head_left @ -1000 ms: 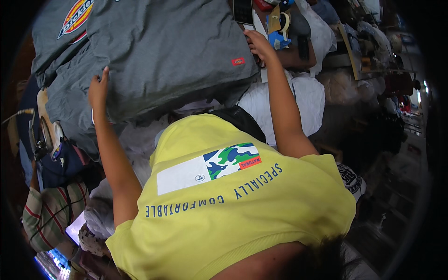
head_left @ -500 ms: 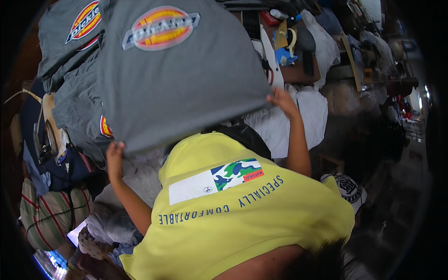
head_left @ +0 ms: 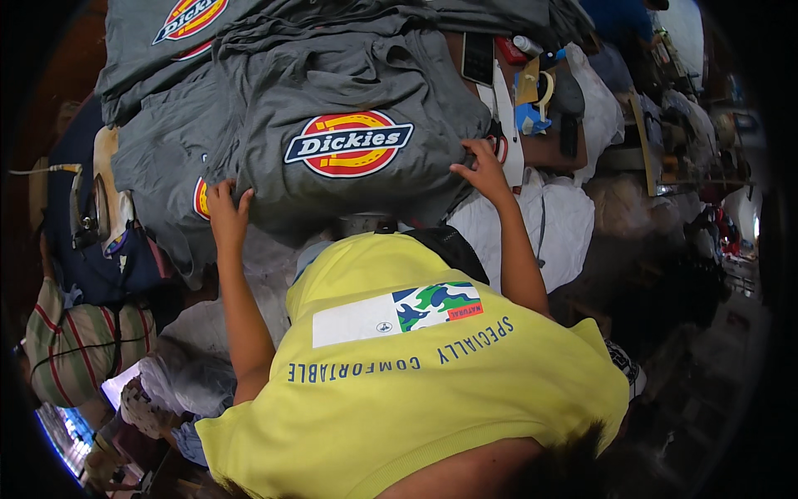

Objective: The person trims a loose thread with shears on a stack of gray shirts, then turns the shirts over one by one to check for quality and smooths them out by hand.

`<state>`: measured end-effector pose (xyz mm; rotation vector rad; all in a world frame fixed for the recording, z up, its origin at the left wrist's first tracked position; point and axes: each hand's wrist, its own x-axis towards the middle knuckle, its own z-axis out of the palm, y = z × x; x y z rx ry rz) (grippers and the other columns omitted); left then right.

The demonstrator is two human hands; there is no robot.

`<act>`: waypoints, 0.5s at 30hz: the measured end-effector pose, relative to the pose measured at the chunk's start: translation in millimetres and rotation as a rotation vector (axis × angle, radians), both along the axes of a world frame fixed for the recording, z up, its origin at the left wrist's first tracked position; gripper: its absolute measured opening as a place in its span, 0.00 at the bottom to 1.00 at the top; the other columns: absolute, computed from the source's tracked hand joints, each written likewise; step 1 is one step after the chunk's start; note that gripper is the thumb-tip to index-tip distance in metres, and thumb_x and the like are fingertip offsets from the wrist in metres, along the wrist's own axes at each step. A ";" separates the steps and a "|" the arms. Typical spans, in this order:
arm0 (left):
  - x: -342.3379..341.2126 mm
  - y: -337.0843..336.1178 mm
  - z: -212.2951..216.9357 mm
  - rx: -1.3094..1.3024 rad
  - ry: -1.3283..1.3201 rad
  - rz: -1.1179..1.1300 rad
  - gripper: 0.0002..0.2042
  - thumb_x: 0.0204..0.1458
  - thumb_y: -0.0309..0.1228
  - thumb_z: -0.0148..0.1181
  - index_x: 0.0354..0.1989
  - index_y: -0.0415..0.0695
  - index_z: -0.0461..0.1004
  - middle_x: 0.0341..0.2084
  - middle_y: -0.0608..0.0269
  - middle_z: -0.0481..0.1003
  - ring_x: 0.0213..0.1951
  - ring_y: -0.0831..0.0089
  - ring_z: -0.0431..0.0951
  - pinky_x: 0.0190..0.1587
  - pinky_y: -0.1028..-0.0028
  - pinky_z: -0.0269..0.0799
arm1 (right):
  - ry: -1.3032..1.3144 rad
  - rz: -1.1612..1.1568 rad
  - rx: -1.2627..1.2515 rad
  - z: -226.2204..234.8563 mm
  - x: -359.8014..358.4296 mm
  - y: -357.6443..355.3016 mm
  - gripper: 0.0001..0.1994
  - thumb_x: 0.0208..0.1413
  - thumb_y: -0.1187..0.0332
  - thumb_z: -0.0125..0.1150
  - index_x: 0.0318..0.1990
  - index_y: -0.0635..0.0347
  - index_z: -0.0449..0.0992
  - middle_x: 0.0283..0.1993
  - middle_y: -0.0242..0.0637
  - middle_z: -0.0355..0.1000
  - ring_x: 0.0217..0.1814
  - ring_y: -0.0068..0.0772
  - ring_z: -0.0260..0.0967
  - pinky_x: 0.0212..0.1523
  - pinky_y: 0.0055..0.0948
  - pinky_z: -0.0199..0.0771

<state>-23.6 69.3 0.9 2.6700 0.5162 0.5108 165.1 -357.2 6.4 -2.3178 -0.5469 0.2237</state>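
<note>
A grey T-shirt [head_left: 349, 91] with a red, yellow and blue printed emblem lies in front of me, its upper part bunched in folds. My left hand [head_left: 229, 214] rests at its near left edge, thumb and fingers apart. At its right edge is my right hand [head_left: 484, 172], fingertips touching the cloth and thumb spread away. Neither hand grips the fabric. Another grey shirt [head_left: 158, 150] with a similar emblem lies under and to the left, and a further grey shirt [head_left: 137, 50] is at the far left.
To the right lie a phone [head_left: 477, 58], red-handled scissors [head_left: 499, 148], a tape roll [head_left: 544, 90] and white plastic bags [head_left: 549, 216]. At left, an iron [head_left: 87, 220] stands by dark blue cloth; below it sits a striped bundle [head_left: 87, 353].
The grey shirt, held raised by both hands before, now lies down with its emblem nearer me. Both hands have let go of its hem, and their fingers have spread.
</note>
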 end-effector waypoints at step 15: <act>-10.6 27.5 1.0 -0.165 0.309 -0.236 0.14 0.38 0.27 0.52 0.37 0.40 0.66 0.15 0.55 0.65 0.21 0.67 0.69 0.26 0.73 0.63 | 0.520 0.058 0.387 22.9 17.1 -22.8 0.13 0.41 0.74 0.59 0.34 0.66 0.65 0.31 0.29 0.63 0.36 0.19 0.60 0.37 0.17 0.59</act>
